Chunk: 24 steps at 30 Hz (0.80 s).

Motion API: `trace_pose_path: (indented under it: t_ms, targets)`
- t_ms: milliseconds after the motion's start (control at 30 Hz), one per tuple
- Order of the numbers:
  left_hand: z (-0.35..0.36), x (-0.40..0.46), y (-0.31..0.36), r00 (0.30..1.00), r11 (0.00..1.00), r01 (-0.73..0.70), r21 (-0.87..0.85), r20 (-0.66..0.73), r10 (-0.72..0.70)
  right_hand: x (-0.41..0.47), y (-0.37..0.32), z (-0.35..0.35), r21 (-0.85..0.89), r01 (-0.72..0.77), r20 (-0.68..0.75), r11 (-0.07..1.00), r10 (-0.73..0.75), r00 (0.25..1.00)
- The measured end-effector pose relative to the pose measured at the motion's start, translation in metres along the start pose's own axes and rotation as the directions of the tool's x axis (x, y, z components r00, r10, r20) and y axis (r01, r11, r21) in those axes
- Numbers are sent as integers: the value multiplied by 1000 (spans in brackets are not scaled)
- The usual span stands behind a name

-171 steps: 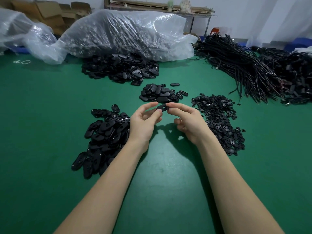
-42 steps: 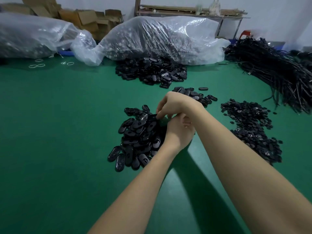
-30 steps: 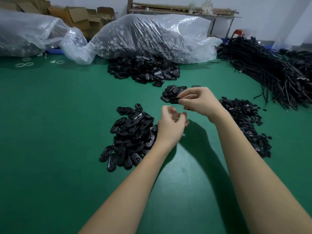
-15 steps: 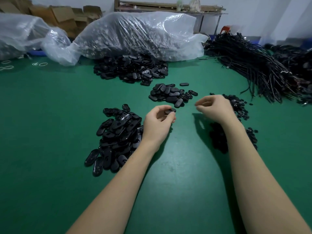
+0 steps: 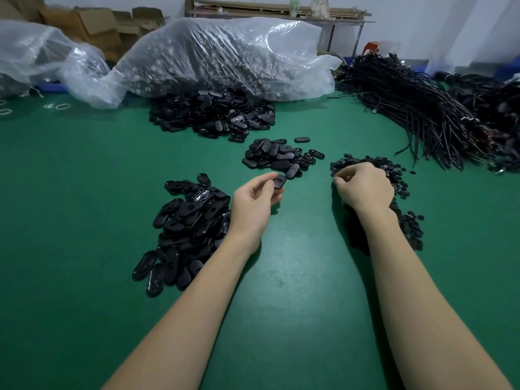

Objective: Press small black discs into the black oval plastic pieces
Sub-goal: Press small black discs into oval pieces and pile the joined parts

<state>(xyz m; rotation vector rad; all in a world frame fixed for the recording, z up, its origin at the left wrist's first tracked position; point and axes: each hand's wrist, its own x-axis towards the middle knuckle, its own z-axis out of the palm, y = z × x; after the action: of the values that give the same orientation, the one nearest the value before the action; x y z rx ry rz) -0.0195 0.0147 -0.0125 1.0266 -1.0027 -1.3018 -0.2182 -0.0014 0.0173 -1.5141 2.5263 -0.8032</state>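
My left hand (image 5: 254,202) pinches one black oval piece (image 5: 279,181) between thumb and fingers, just above the green table. To its left lies a pile of oval pieces (image 5: 188,226). My right hand (image 5: 364,188) rests with curled fingers on the pile of small black discs (image 5: 405,218), fingertips down among them; whether it holds a disc is hidden. A smaller heap of oval pieces (image 5: 277,156) lies just beyond the left hand.
A larger heap of oval pieces (image 5: 213,115) spills from a clear plastic bag (image 5: 225,54) at the back. Bundles of black cables (image 5: 422,114) fill the back right. Another plastic bag (image 5: 31,52) and cardboard boxes (image 5: 95,21) sit at the back left.
My right hand took an oval piece from the left pile and passed it across, then moved right onto the disc pile. The left hand now holds an oval piece and has barely moved.
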Motion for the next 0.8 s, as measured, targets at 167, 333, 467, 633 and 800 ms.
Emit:
trace_pose_path:
  t_ms: [167, 333, 467, 633, 800]
  targets:
    - [-1, -1, 2, 1000, 1000, -7, -14, 15, 7, -18, -23, -6, 575, -17, 200, 818, -120, 972]
    - [-3, -3, 4, 1000, 1000, -14, -11, -1, 14, -39, -35, -3, 716, -180, 398, 674, -183, 899]
    - [-3, -4, 4, 1000, 1000, -27, 12, 1, 27, -40, -36, 0, 730, -258, 459, 633, -175, 871]
    - [-1, -3, 4, 1000, 995, -1, -97, -23, -2, -39, -36, 2, 783, -359, 521, 508, -219, 825]
    - [-2, -2, 4, 999, 995, -8, -97, -39, 4, -40, -37, 4, 791, -389, 518, 472, -178, 837]
